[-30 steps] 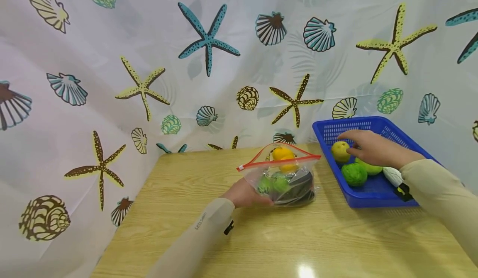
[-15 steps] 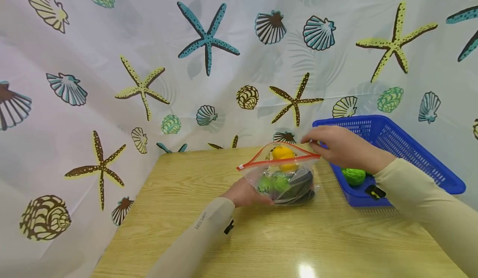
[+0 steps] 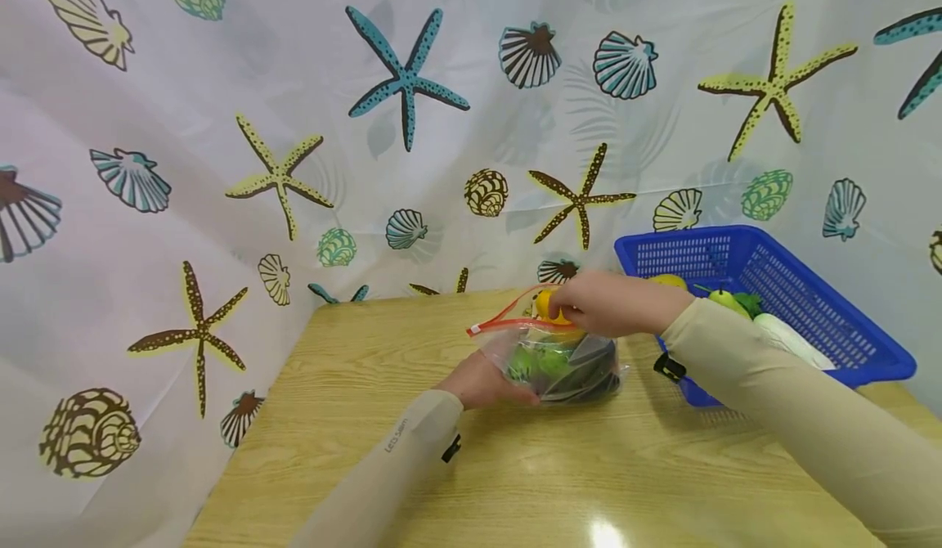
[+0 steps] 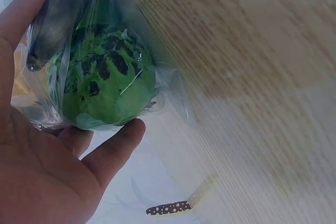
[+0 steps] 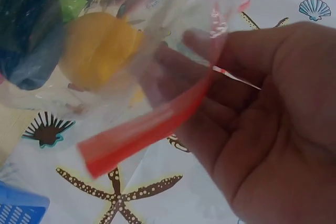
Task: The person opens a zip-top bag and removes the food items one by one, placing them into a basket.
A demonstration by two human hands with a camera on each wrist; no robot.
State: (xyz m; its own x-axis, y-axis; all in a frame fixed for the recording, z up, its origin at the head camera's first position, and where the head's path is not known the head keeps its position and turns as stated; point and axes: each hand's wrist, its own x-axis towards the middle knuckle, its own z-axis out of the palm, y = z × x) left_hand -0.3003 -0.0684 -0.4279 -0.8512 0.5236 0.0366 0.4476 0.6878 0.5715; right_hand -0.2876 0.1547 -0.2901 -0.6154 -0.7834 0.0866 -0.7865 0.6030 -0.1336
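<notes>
A clear zip bag with a red zip sits mid-table, its mouth gaping. My left hand holds it from the left. In the left wrist view, thumb and fingers go round a round green fruit with dark patches through the plastic. My right hand is at the bag's mouth. In the right wrist view its fingers reach past the red zip, curved loosely, a little apart from a yellow fruit inside. Also in the bag are a long dark vegetable and green produce.
A blue basket stands at the right, with a yellow fruit, a pear-shaped green fruit and a long white vegetable showing. My right forearm crosses before it. A shell-print cloth hangs behind the table.
My right hand has moved left from over the basket, past the bag's right edge, to the bag's mouth. My left hand and the bag have stayed in place.
</notes>
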